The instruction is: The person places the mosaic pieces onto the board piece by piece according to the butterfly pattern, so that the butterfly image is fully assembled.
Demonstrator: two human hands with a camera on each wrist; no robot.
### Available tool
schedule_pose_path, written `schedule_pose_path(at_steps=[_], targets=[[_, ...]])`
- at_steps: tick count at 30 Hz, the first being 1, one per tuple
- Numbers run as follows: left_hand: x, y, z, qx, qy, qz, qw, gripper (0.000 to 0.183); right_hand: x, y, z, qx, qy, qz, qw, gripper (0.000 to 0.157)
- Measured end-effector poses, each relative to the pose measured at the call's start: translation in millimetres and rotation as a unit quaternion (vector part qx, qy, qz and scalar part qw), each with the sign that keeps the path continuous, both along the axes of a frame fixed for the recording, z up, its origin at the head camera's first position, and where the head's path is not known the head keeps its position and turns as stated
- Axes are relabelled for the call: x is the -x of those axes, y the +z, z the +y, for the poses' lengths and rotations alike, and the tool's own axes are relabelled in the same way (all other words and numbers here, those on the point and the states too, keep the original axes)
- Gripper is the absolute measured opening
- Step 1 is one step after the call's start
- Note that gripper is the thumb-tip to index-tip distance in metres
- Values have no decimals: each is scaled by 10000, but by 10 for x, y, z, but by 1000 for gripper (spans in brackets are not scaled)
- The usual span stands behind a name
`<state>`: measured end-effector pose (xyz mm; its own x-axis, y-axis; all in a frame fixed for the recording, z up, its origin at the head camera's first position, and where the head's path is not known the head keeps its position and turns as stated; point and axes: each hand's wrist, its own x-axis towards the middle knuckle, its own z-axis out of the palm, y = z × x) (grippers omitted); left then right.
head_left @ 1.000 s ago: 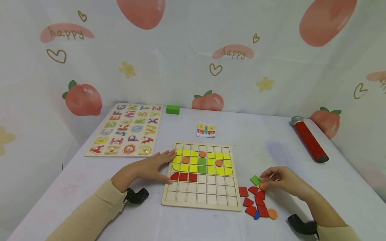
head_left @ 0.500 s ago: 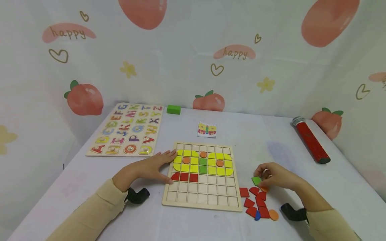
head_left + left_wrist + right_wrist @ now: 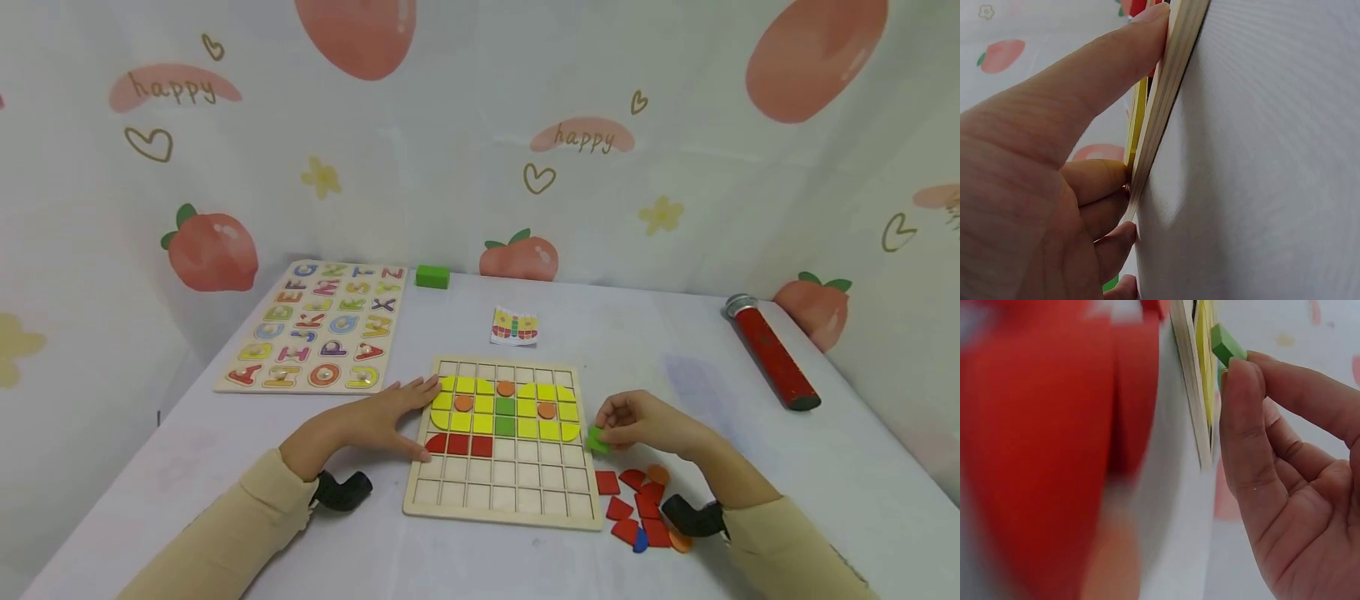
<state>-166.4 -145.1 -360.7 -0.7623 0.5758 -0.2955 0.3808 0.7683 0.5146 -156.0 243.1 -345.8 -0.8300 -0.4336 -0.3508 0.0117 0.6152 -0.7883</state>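
My right hand point(image 3: 651, 425) pinches a green square tile point(image 3: 597, 441) between thumb and forefinger, just off the right edge of the wooden grid board point(image 3: 502, 518). In the right wrist view the tile point(image 3: 1227, 345) sticks out beyond the fingertips. My left hand point(image 3: 378, 421) lies at the board's left edge, fingers spread; the left wrist view shows its thumb over the rim and the other fingertips by the edge. Yellow tiles point(image 3: 463, 422), orange discs point(image 3: 547, 410), green tiles point(image 3: 506, 426) and a row of red tiles point(image 3: 458, 445) sit in the grid, several cells bare.
Loose red pieces point(image 3: 619, 508), orange discs point(image 3: 657, 475) and a blue piece point(image 3: 640, 542) lie right of the board. Behind it is a small pattern card point(image 3: 514, 326). An alphabet board point(image 3: 311, 329), green block point(image 3: 432, 277) and red microphone point(image 3: 772, 354) stand farther off.
My right hand has picked up the green tile from beside the loose pieces and carried it left, up to the board's edge. The left hand stays where it was.
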Motion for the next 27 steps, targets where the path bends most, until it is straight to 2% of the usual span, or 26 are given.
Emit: schedule_pose_path(at_steps=[4, 14, 18, 24, 27], targets=[[-1, -8, 1, 0, 1, 3, 10000, 101, 57, -9, -249, 184, 246, -128, 9994, 25], [8, 20, -9, 71, -26, 27, 10000, 101, 181, 8, -802, 290, 876, -98, 9957, 16], [6, 29, -17, 7, -6, 6, 10000, 101, 215, 12, -943, 310, 1105, -48, 9934, 13], [19, 0, -11, -10, -22, -13, 10000, 100, 220, -20, -1060, 376, 1158, -11, 9926, 9], [25, -17, -13, 0, -47, -10, 10000, 100, 201, -30, -1092, 271, 1197, 234, 9922, 8]])
